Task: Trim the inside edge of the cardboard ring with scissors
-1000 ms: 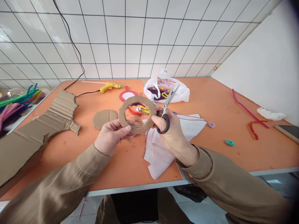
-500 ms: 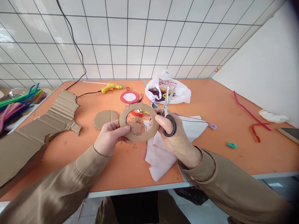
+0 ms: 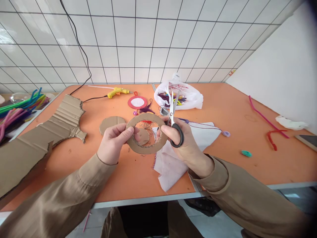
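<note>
Flat brown cardboard ring (image 3: 146, 150): being repinched higher by left hand (image 3: 110, 144), steadied by right hand (image 3: 187, 149), whose fingers are also keeping black-handled silver scissors (image 3: 171, 114) clear.

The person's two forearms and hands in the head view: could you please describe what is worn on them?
The left hand and right hand wear no gloves. Both forearms are in long, loose, plain olive-brown fabric sleeves, creased along their length. The left sleeve has a puckered seam above its cuff; the right sleeve ends in a wide cuff.
</note>
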